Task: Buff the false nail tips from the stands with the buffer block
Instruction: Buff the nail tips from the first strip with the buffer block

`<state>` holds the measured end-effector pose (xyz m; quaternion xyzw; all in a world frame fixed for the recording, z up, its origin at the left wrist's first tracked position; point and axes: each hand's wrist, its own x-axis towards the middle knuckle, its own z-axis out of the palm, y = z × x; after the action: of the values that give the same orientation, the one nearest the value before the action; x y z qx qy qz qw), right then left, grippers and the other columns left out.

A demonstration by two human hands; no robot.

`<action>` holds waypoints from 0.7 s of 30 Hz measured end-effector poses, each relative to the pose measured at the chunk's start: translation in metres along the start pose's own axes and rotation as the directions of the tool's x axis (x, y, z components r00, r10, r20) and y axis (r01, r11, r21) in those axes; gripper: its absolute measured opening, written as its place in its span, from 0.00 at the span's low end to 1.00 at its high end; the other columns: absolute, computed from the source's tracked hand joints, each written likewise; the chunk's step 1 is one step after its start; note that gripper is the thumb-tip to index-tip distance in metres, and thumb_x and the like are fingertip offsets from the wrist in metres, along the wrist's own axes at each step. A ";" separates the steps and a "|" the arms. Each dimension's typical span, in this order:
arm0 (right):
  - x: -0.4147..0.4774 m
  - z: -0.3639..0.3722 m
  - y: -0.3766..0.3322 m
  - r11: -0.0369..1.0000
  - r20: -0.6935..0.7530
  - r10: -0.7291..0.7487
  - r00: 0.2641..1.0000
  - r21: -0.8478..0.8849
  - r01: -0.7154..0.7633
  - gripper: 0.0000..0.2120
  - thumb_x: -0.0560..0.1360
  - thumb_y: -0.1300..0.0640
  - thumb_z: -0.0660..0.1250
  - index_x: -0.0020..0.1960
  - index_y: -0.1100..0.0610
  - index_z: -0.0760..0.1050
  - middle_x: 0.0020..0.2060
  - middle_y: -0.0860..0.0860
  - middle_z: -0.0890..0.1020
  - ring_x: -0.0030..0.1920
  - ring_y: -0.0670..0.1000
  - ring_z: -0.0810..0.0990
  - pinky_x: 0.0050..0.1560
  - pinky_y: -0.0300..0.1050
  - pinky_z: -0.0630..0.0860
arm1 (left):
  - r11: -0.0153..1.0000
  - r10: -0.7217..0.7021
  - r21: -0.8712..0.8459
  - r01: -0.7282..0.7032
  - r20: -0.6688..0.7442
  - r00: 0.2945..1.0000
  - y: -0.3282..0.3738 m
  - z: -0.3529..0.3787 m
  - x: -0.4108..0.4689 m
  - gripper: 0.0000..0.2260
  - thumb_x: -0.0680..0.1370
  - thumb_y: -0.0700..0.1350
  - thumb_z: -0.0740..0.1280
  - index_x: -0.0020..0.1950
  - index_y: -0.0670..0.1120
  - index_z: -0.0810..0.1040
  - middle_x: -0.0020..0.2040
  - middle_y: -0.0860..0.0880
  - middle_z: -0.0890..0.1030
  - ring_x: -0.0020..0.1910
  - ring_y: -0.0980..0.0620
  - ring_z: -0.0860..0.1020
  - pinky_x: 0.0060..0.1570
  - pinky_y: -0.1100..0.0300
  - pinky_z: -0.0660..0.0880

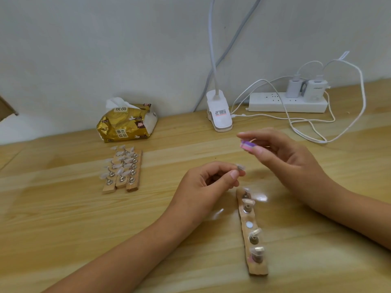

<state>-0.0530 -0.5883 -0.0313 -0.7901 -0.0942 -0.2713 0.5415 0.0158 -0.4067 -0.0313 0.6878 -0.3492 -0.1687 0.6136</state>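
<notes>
My left hand [211, 180] pinches a small clear false nail tip [241, 167] on its peg, held just above the table. My right hand [281, 153] grips a small purple and pink buffer block [247, 144] between thumb and fingers, a little above and to the right of the tip, not touching it. Below my hands lies a wooden stand [252, 233] with several pegs carrying nail tips and one bare round magnet spot [249, 224]. Three more wooden stands [121, 169] full of clear tips lie side by side at the left.
A gold tissue pack [127, 121] sits at the back left. A white clip lamp [219, 112] stands at the back centre. A white power strip [287, 102] with chargers and looping white cables [313, 132] lies at the back right by the wall.
</notes>
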 end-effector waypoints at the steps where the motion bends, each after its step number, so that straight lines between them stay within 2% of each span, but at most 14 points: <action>1: -0.001 -0.001 -0.002 0.998 -0.006 -0.046 0.999 -0.039 0.046 0.10 0.79 0.54 0.67 0.60 0.50 0.79 0.56 0.50 0.80 0.60 0.49 0.78 0.62 0.41 0.74 | 1.000 0.001 -0.003 -0.001 -0.002 1.000 0.000 0.000 0.000 0.05 0.77 0.43 0.68 0.46 0.51 0.84 0.43 0.51 0.85 0.41 0.61 0.80 0.47 0.68 0.75; 3: -0.005 0.000 -0.003 0.982 0.064 -0.112 0.992 -0.146 0.120 0.11 0.79 0.56 0.67 0.60 0.52 0.80 0.56 0.50 0.80 0.61 0.49 0.78 0.61 0.37 0.72 | 1.000 0.003 0.001 -0.003 0.002 1.000 -0.001 -0.001 0.001 0.06 0.77 0.43 0.68 0.46 0.51 0.84 0.42 0.53 0.85 0.41 0.61 0.80 0.47 0.69 0.75; 6: -0.004 0.002 -0.001 0.990 0.101 0.002 0.995 -0.143 0.012 0.10 0.78 0.55 0.68 0.59 0.49 0.81 0.56 0.48 0.80 0.59 0.45 0.78 0.60 0.34 0.70 | 1.000 0.005 0.010 -0.005 0.011 1.000 -0.002 -0.001 0.000 0.06 0.78 0.41 0.68 0.47 0.50 0.84 0.39 0.55 0.84 0.41 0.62 0.80 0.45 0.70 0.74; 7: -0.004 0.002 -0.002 0.990 0.093 -0.002 0.996 -0.138 0.015 0.10 0.78 0.55 0.68 0.59 0.50 0.81 0.56 0.48 0.80 0.59 0.46 0.79 0.60 0.35 0.70 | 1.000 0.008 0.007 -0.008 0.013 1.000 -0.002 -0.001 0.000 0.06 0.78 0.41 0.68 0.47 0.50 0.83 0.39 0.56 0.84 0.40 0.62 0.80 0.45 0.70 0.74; 10: -0.006 0.002 -0.002 0.972 0.116 -0.096 0.989 -0.202 0.118 0.11 0.78 0.56 0.68 0.60 0.53 0.81 0.56 0.50 0.81 0.59 0.48 0.79 0.60 0.34 0.71 | 1.000 0.007 0.016 -0.007 0.013 1.000 -0.001 -0.001 0.000 0.06 0.78 0.42 0.67 0.47 0.51 0.83 0.38 0.56 0.84 0.41 0.62 0.80 0.45 0.70 0.74; 13: -0.005 0.000 0.000 0.992 0.101 0.006 0.995 -0.128 0.007 0.10 0.78 0.55 0.68 0.59 0.49 0.81 0.55 0.47 0.81 0.58 0.45 0.79 0.58 0.32 0.71 | 1.000 0.006 0.015 -0.006 0.004 1.000 -0.002 -0.001 0.000 0.06 0.78 0.42 0.68 0.47 0.51 0.83 0.40 0.56 0.84 0.41 0.62 0.80 0.45 0.70 0.74; 16: -0.005 0.001 -0.001 0.986 0.132 -0.068 0.989 -0.144 0.087 0.10 0.78 0.56 0.69 0.58 0.53 0.81 0.54 0.49 0.80 0.57 0.51 0.80 0.58 0.38 0.74 | 1.000 0.009 0.020 -0.009 0.009 1.000 -0.001 -0.001 0.000 0.06 0.77 0.42 0.68 0.46 0.51 0.83 0.38 0.57 0.83 0.40 0.62 0.80 0.45 0.70 0.74; 19: -0.002 0.001 0.001 0.998 0.113 0.024 0.993 -0.067 -0.016 0.08 0.77 0.53 0.69 0.55 0.51 0.81 0.51 0.48 0.81 0.53 0.50 0.81 0.55 0.40 0.75 | 1.000 0.014 0.016 -0.015 0.010 1.000 -0.001 -0.001 0.000 0.06 0.77 0.42 0.68 0.46 0.50 0.83 0.38 0.56 0.83 0.40 0.61 0.79 0.46 0.69 0.75; 21: -0.002 0.001 0.000 0.999 0.077 0.001 0.997 -0.033 0.001 0.08 0.78 0.52 0.69 0.56 0.53 0.80 0.52 0.50 0.81 0.54 0.52 0.80 0.56 0.42 0.76 | 1.000 0.015 0.012 -0.015 0.007 1.000 -0.001 -0.001 0.000 0.05 0.77 0.41 0.68 0.46 0.49 0.83 0.38 0.55 0.83 0.40 0.62 0.79 0.45 0.69 0.74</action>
<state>-0.0544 -0.5867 -0.0332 -0.8088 -0.1105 -0.2420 0.5245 0.0169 -0.4065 -0.0318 0.6881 -0.3575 -0.1643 0.6097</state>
